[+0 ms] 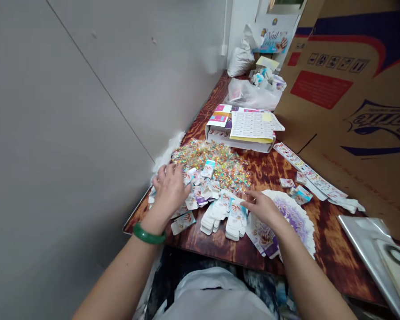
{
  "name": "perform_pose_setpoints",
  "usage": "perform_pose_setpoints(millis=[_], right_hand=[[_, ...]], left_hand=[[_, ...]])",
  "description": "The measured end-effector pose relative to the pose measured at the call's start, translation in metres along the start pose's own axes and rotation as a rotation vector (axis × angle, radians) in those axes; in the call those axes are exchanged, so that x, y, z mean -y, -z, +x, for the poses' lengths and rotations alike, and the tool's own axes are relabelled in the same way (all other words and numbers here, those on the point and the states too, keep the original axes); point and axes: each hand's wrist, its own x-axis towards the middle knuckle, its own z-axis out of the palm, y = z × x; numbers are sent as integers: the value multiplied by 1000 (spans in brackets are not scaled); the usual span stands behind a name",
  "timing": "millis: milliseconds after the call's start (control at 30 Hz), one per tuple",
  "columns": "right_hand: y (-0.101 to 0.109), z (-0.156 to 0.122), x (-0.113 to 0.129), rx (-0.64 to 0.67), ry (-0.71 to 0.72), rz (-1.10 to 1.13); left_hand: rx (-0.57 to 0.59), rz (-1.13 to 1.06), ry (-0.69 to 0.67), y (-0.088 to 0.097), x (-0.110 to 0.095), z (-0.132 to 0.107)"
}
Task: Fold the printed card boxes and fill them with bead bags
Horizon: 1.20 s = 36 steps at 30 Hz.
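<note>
The small flat cartons [216,209], white card printed with hands in red and blue, lie in a loose pile near the front edge of the table [263,166], some stacked and some scattered. The left hand [169,189], with a green bangle [149,234] at the wrist, lies palm down over the left of the pile. Its fingers curl onto the cartons, and I cannot tell whether they grip one. The right hand [263,209] reaches in from the other side with its fingers stretched out loosely, the tips touching the top of a stack and closed round nothing.

Under the right wrist is a fan of larger printed cards [296,213] with purple centres. Behind the pile spreads a heap of tiny glossy multicoloured packets [216,162].

The table is dark, glossy, strongly grained wood, pushed against a plain grey wall [70,111]. Farther back a shallow white box [243,133] holds printed sheets, and a row of overlapping printed strips [306,171] runs to its right. A big brown cardboard carton [346,89] leans along the right side.

At the far end sit a clear plastic bag [250,93] and a white sack [242,55], their contents too small to make out. A silvery sheet [370,240] is cut off at the lower right corner.
</note>
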Motion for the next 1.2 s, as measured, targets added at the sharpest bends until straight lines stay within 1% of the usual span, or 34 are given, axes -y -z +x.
perform_pose_setpoints(millis=[67, 100, 133, 200, 300, 367, 433, 500, 567, 633, 700, 800, 867, 933, 1000, 1067, 1133, 1200], right_hand=[[-7, 0, -4, 69, 12, -46], [-11, 0, -4, 91, 14, -67], [-15, 0, -4, 111, 12, -88], [-20, 0, -4, 120, -5, -127], [-22, -1, -2, 48, -2, -139], [-18, -2, 1, -41, 2, -98], [-13, -5, 6, -106, -15, 11], [-6, -8, 11, -107, -35, 213], [0, -11, 16, -80, -41, 437], [5, -13, 19, -54, -40, 575], [7, -15, 22, -26, -30, 584], [6, -16, 24, -20, -15, 522], [4, -16, 26, -52, -18, 509], [0, -15, 28, -84, -26, 512], [-4, -13, 28, -125, -30, 522], [-9, -11, 28, -172, -33, 543], [-11, -9, 27, -206, -32, 589], [-10, -9, 25, -215, -4, 636]], left_hand=[[-69, -20, -41, -3, -13, -7], [-66, -54, -83, -6, -22, -12], [-35, -96, -136, -10, -31, -18], [87, -181, -258, -22, -49, -32], [234, -262, -351, -40, -72, -51], [282, -285, -372, -49, -83, -61], [307, -296, -365, -55, -92, -68], [322, -308, -327, -57, -98, -70], [322, -331, -278, -58, -102, -69], [303, -356, -252, -57, -103, -67], [273, -372, -265, -54, -103, -65], [253, -389, -315, -48, -100, -65], [241, -358, -336, -44, -97, -65], [202, -301, -364, -42, -95, -65], [161, -261, -409, -42, -94, -64], [146, -255, -445, -43, -94, -63], [153, -291, -460, -44, -94, -63], [190, -408, -439, -44, -93, -60]])
